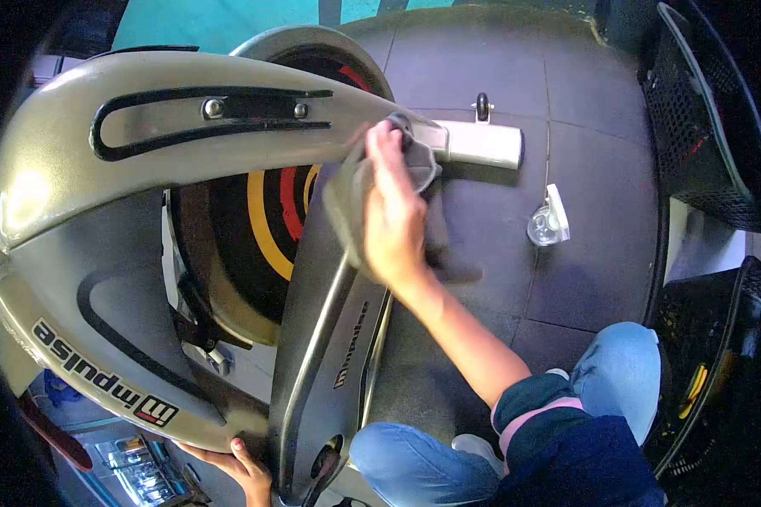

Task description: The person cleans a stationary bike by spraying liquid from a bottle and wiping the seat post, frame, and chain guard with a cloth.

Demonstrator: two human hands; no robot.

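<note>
My right hand [395, 221] is closed on a grey cloth [351, 207], which is pressed to the frame where the slanted tube meets the upper arm of an exercise bike [194, 144]. The cloth is blurred by motion. My left hand [249, 475] rests against the lower edge of the bike's frame, its thumb and fingers apart. The bike has a silver-grey body with "impulse" lettering. Behind the tube shows a dark flywheel [266, 228] with yellow and red rings. A white end tube [486, 145] with a small wheel extends to the right.
A clear spray bottle [548, 224] with a white trigger stands on the dark tiled floor [596, 270]. Black mesh baskets [693, 110] line the right side. My bent knees [621, 372] are near the bike. Turquoise flooring [186, 25] lies at the top.
</note>
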